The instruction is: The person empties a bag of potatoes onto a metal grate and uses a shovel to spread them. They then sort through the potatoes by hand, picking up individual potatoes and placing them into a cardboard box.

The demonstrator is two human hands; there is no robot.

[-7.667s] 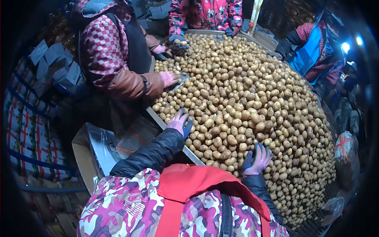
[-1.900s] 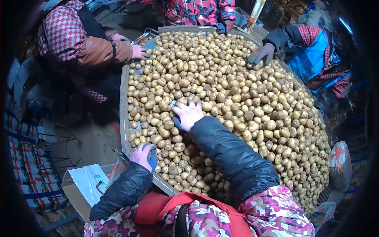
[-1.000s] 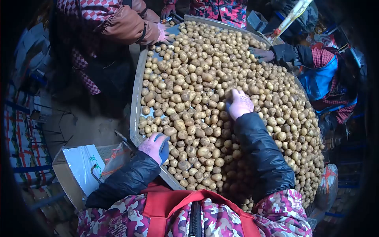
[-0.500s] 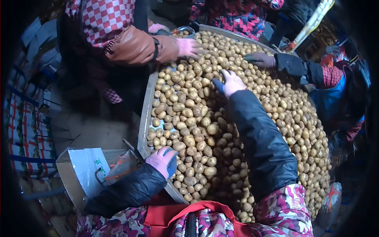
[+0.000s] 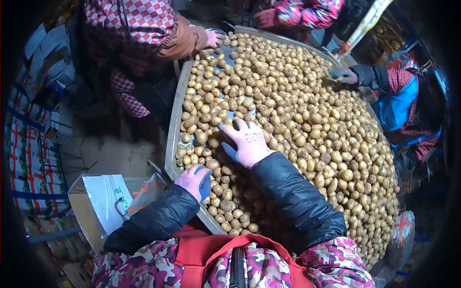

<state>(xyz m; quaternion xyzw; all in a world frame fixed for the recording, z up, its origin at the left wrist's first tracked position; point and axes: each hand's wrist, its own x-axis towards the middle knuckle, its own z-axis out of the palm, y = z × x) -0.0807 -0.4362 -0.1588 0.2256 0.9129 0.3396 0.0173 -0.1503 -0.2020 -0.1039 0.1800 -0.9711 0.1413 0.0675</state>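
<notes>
Potatoes lie heaped on a metal-rimmed sorting table. My right hand, in a pink glove with blue-grey fingertips, is over the left part of the heap. Its fingers are spread and touch the potatoes, with none gripped. My left hand, gloved the same way, is at the table's near-left rim beside the potatoes. Its fingers are bent together, and whatever is under them is hidden.
A co-worker's gloved hand is at the far-left corner, another's at the right side. A third person's hand shows beyond the table. An open cardboard box stands left of my left arm.
My right hand has moved left and nearer to me, and potatoes have shifted. The far-left co-worker's hand has drawn back to the corner. My left hand has barely moved.
</notes>
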